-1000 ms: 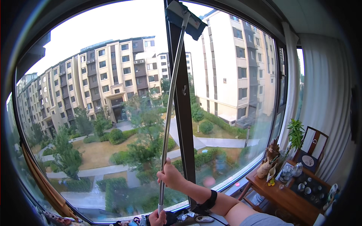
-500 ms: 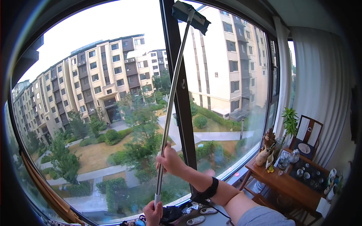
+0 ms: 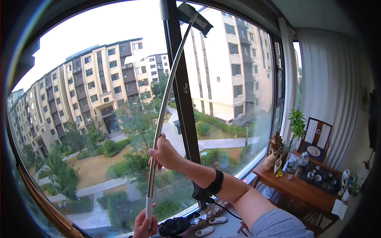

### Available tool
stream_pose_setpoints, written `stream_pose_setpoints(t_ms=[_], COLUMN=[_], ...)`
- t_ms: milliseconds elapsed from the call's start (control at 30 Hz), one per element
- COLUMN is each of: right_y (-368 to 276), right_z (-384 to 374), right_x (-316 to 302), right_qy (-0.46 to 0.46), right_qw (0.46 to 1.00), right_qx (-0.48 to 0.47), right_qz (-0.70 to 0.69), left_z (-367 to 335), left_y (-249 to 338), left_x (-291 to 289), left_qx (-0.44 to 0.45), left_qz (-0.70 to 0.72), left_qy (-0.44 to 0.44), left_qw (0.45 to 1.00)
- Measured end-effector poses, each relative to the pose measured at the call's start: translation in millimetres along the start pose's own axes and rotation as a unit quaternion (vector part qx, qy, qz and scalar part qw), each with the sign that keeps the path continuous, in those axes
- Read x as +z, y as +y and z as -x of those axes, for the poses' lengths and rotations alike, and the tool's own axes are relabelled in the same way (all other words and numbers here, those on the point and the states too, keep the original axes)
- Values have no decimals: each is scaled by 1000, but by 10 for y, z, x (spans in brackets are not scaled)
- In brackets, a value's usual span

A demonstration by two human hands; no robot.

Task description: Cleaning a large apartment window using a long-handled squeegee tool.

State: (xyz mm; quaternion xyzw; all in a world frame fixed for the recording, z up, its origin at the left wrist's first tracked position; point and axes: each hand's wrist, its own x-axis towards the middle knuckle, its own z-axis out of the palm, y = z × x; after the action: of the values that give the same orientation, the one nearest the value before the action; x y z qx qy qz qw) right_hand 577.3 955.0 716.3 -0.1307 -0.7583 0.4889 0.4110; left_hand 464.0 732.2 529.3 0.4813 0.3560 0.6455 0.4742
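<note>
Broad window beyond, both hands in a grip around a silver pole with dark head

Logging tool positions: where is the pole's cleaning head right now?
In the head view, the cleaning head is at the top, just right of the dark window post, atop the pole.

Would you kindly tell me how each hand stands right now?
Left hand: closed, holding the pale grip at the lower end of the metal pole.
Right hand: closed, holding the metal pole higher up.
</note>
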Motion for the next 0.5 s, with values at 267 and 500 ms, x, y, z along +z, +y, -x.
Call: stream_pose_setpoints(t_ms=[267,500], right_y=[-50,-57], right_z=[-288,-436], right_x=[-63,-321], right_qy=[55,110], right_qw=[998,993], right_qx=[-17,-49], right_qz=[4,-6], left_z=[-225,-543], left_y=[164,270], left_x=[152,224], left_qx=[36,-30], left_qz=[-21,-11], left_qy=[85,62], left_qw=[995,998])
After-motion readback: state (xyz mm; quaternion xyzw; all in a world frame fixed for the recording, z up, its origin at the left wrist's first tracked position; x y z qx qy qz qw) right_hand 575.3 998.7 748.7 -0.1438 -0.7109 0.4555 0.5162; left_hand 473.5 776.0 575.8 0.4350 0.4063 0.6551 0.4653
